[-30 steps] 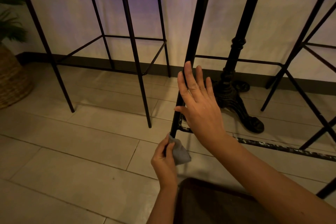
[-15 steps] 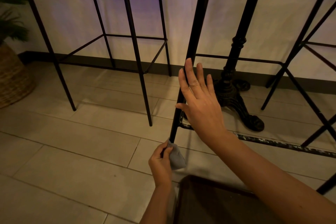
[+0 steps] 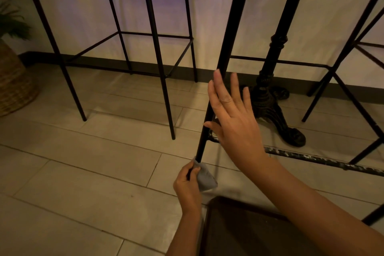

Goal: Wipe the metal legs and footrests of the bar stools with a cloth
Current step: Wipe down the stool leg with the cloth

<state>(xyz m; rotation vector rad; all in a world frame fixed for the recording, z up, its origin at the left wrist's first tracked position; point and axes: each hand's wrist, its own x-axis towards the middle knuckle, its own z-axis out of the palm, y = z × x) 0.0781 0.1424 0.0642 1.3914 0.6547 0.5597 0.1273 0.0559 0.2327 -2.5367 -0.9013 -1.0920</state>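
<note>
A black metal stool leg [image 3: 226, 48] runs from the top centre down to the floor. My left hand [image 3: 188, 185] is closed around a grey cloth [image 3: 204, 176] wrapped on the bottom of that leg, close to the floor tiles. My right hand [image 3: 232, 122] hovers flat with fingers spread, just right of the leg and in front of it, holding nothing. A scuffed footrest bar [image 3: 315, 159] leaves the leg to the right, partly hidden behind my right hand.
Another bar stool frame [image 3: 158, 52] stands to the left with its footrest near the wall. An ornate cast-iron table base [image 3: 270, 97] sits behind my right hand. More stool legs [image 3: 349, 93] cross at right. A wicker basket [image 3: 14, 83] holds a plant at far left. A dark seat [image 3: 249, 228] lies below.
My left hand and the cloth stay at the foot of the leg, with only a slight shift. My right hand keeps its open pose beside the leg.
</note>
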